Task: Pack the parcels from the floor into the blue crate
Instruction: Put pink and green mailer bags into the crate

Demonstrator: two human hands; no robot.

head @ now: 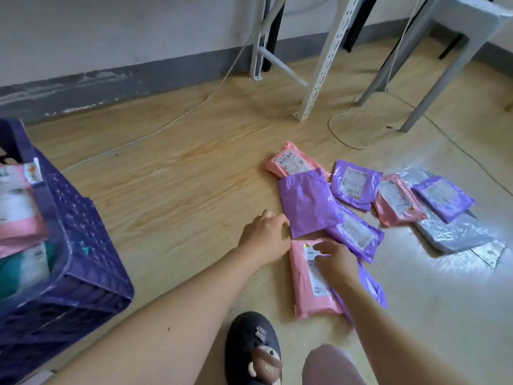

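Several pink, purple and grey parcels lie spread on the floor at centre right. The nearest is a pink parcel (pixel 308 284) with a white label. My right hand (pixel 334 259) rests on its upper part, fingers bent over the label. My left hand (pixel 266 236) reaches between that parcel's top corner and a plain purple parcel (pixel 306 201), fingertips touching the purple parcel's lower left corner. The blue crate (pixel 80 245) stands at the left with pink and white parcels (pixel 16 207) inside it.
White metal shelf legs (pixel 322 76) and a grey plastic stool (pixel 444 51) stand behind the parcels. A white cable (pixel 344 115) trails across the wooden floor. My dark slipper (pixel 249 348) and knee (pixel 330 365) are at the bottom, close to the pink parcel.
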